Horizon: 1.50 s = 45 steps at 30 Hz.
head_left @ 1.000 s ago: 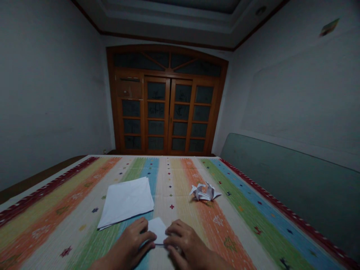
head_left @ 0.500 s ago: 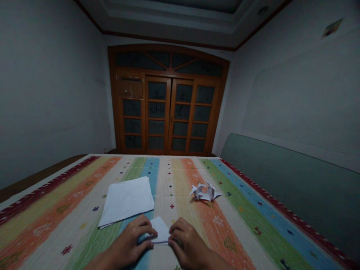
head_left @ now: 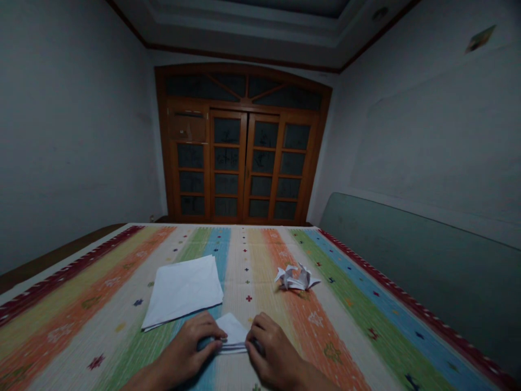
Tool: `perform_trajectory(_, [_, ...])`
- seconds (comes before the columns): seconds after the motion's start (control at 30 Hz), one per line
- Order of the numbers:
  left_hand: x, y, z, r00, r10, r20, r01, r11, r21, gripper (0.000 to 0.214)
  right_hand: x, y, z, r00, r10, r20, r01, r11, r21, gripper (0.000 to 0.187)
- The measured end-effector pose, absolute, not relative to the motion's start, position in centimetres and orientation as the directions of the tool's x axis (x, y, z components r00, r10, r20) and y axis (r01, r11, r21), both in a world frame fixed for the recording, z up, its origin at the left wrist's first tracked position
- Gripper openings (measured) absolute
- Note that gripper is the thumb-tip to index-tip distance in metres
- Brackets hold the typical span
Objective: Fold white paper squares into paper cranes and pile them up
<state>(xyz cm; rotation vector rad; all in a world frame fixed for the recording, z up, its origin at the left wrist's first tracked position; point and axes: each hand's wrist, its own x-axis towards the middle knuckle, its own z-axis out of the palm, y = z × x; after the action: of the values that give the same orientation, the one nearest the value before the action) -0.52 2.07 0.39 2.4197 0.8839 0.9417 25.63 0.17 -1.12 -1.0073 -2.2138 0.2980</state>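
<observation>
A small folded piece of white paper (head_left: 233, 329) lies on the striped tablecloth close to me, its layered edge facing my side. My left hand (head_left: 194, 342) pinches its left end between thumb and fingers. At the opposite end, my right hand (head_left: 268, 345) grips the paper the same way, fingers curled. Beyond my left hand rests a stack of white paper sheets (head_left: 185, 290). Farther off to the right sits a folded white paper figure (head_left: 297, 277) with pointed ends.
The striped tablecloth (head_left: 260, 250) covers the table up to its far edge. A pale green board or backrest (head_left: 407, 244) runs along the right side. Wooden glazed doors (head_left: 246, 163) stand behind the table, between white walls.
My right hand has shifted slightly right along the folded paper. More of the paper's layered near edge now shows between my hands. The stack and the paper figure stay put.
</observation>
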Motion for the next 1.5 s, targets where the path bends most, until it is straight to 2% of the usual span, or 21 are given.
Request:
perform_trajectory(0.3, [-0.9,2.2,-0.2,0.547,0.644,0.534,0.36,-0.758,0.544,0.014,25.5,0.1,-0.6,-0.447,0.767,0.461,0.582,0.64,-0.501,0.012])
perform_trajectory(0.53, [-0.9,2.1,-0.2,0.574,0.669,0.472,0.407,-0.734,0.544,0.019,25.5,0.3,-0.6,-0.414,0.799,0.436,0.602,0.599,-0.528,0.01])
perform_trajectory(0.83, [-0.5,1.7,0.1,0.519,0.738,0.432,0.499,-0.671,0.548,0.022,25.7,0.1,-1.3,-0.48,0.792,0.378,0.654,0.61,-0.447,0.01])
perform_trajectory(1.03, [0.1,1.8,0.4,0.567,0.744,0.353,0.504,-0.653,0.566,0.024,25.5,0.3,-1.1,-0.399,0.854,0.335,0.651,0.521,-0.552,0.013])
perform_trajectory(1.23, [0.5,1.8,-0.3,0.583,0.755,0.3,0.567,-0.642,0.516,0.03,25.2,0.3,-0.9,-0.286,0.915,0.283,0.671,0.402,-0.622,0.016])
perform_trajectory(1.5, [1.1,1.3,-0.6,0.543,0.777,0.318,0.621,-0.626,0.472,0.026,24.8,0.4,-0.4,-0.239,0.946,0.219,0.685,0.324,-0.653,0.017])
